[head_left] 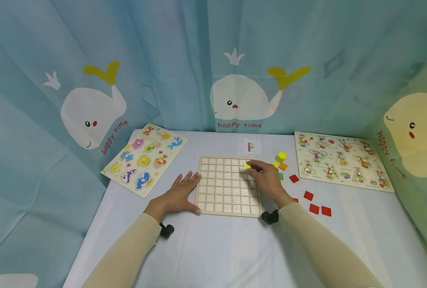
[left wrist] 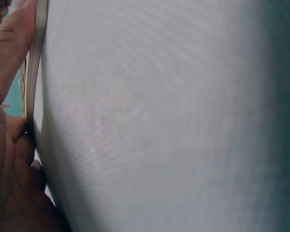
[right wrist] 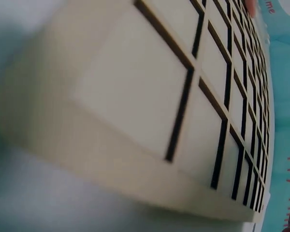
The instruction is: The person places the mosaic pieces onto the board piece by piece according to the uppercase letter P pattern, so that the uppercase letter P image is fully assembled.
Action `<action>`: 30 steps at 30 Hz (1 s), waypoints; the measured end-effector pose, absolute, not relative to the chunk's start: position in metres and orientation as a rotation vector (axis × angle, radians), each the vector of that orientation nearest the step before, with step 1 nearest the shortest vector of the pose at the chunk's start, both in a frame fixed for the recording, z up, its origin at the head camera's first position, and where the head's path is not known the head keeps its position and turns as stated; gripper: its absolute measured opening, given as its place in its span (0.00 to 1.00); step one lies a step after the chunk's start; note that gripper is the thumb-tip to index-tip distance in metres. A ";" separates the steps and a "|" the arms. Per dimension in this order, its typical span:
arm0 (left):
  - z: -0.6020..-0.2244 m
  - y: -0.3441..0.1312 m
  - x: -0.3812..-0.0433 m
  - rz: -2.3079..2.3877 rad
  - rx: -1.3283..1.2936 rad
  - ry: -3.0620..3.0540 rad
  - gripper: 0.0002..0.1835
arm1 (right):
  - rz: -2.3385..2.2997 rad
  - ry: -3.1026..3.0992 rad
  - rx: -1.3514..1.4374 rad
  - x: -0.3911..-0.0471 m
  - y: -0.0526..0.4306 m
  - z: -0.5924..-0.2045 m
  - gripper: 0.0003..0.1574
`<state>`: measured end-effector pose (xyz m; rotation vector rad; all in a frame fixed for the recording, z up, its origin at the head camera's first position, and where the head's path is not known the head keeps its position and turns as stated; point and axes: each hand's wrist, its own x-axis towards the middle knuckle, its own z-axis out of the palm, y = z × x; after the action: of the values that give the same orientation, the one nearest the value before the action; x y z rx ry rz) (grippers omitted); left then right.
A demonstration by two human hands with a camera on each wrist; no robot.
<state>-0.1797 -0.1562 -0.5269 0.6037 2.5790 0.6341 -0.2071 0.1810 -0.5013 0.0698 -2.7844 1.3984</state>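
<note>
A square wooden grid board (head_left: pixel 228 186) lies on the table in the head view, and it fills much of the right wrist view. My right hand (head_left: pixel 271 182) pinches a yellow tile (head_left: pixel 247 165) between thumb and fingertips, over the board's upper right cells. Along the board's left edge my left hand (head_left: pixel 179 196) rests with fingers spread, thumb at the lower left corner. The left wrist view has that thumb (left wrist: pixel 12 48) against the wooden side. Right of my right hand are a yellow round stack (head_left: pixel 281 157), an orange tile (head_left: pixel 283 166) and a partly hidden green tile (head_left: pixel 281 176).
Several red tiles (head_left: pixel 314 209) are scattered at the right. A printed pattern card (head_left: pixel 251 147) lies behind the board. One picture puzzle board (head_left: pixel 145 160) is at the back left, another (head_left: pixel 343 162) at the back right. A whale-print curtain (head_left: pixel 184 72) hangs behind the table.
</note>
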 end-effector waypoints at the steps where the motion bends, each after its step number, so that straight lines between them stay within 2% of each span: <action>1: -0.527 -0.156 -0.179 0.630 0.604 2.581 0.72 | 1.394 -2.786 0.088 -0.210 0.179 -0.502 0.20; 11: -0.525 -0.159 -0.178 0.614 0.619 2.584 0.73 | 1.376 -2.905 0.117 -0.231 0.161 -0.507 0.20; 30: -0.525 -0.157 -0.180 0.632 0.628 2.569 0.72 | 1.270 -2.983 0.110 -0.231 0.153 -0.514 0.20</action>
<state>-0.1796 -0.1573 -0.5246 0.6279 2.5689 0.6320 -0.2313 0.1528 -0.5140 0.1099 -2.9832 1.2695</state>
